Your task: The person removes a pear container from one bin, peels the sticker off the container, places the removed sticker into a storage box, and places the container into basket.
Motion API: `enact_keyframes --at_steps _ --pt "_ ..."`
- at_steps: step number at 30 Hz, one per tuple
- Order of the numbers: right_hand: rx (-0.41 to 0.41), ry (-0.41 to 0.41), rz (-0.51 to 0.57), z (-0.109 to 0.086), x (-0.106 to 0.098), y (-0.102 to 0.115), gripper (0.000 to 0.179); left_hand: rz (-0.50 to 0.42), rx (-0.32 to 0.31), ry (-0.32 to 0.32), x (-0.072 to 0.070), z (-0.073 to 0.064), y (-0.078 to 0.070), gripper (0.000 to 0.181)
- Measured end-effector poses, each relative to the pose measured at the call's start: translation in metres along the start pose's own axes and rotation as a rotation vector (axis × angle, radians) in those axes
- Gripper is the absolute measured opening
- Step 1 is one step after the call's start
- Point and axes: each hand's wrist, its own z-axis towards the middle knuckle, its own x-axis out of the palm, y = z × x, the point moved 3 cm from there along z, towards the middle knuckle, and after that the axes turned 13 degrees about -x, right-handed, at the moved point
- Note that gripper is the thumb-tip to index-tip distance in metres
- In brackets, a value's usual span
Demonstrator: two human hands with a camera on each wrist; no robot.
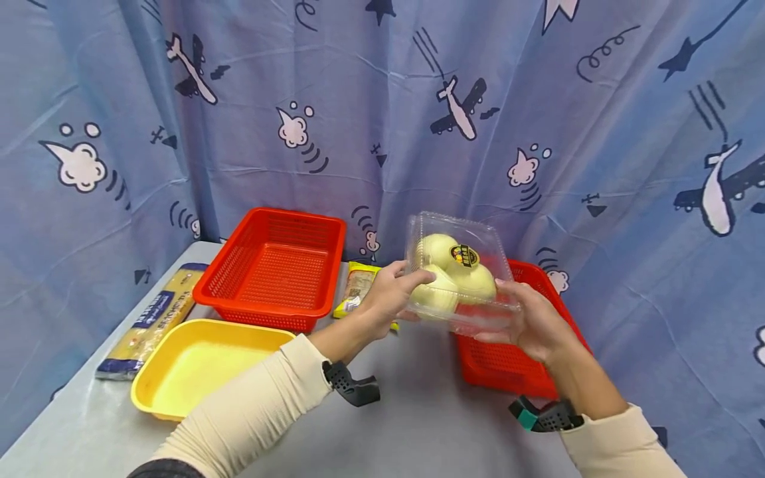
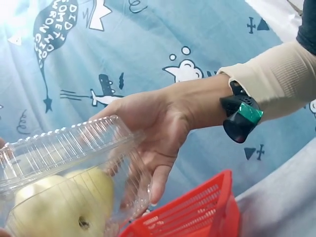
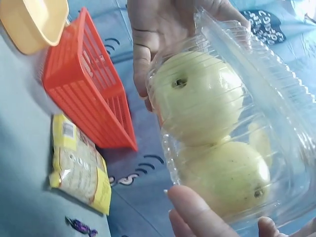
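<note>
A clear plastic clamshell box (image 1: 478, 232) with a round sticker on its lid is held in the air between both hands. Inside sit three pale yellow-green fruits (image 3: 197, 96), round with small dark stem dimples. My left hand (image 1: 388, 292) grips the box's left side, thumb over its top. On the opposite side, my right hand (image 1: 532, 322) holds the edge, thumb up and fingers underneath. Below the box stands a red plastic basket (image 1: 508, 372), partly hidden by the box and my right hand.
Another red basket (image 1: 325, 275) stands at the back left, behind a yellow tub (image 1: 143, 392). A long yellow-and-blue packet (image 1: 155, 312) lies at the left edge. A yellow packaged food bag (image 1: 358, 282) lies behind my left hand. A small purple-wrapped item (image 3: 81, 226) lies near that bag.
</note>
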Motion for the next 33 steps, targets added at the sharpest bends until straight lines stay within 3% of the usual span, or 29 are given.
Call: enact_keyframes --at_steps 7,14,19,33 --pt "-0.02 -0.027 -0.029 -0.004 0.019 -0.009 0.028 0.004 -0.002 -0.024 -0.022 -0.012 0.005 0.081" --pt "-0.033 -0.064 -0.087 -0.008 0.035 -0.021 0.025 -0.023 0.029 0.018 -0.041 -0.024 0.015 0.068" --pt "-0.048 -0.061 -0.125 -0.008 0.044 -0.035 0.027 -0.015 0.02 -0.003 -0.057 -0.032 0.024 0.07" --pt "-0.027 -0.145 -0.073 -0.012 0.055 -0.082 0.025 0.004 -0.029 -0.075 -0.084 -0.035 0.063 0.076"
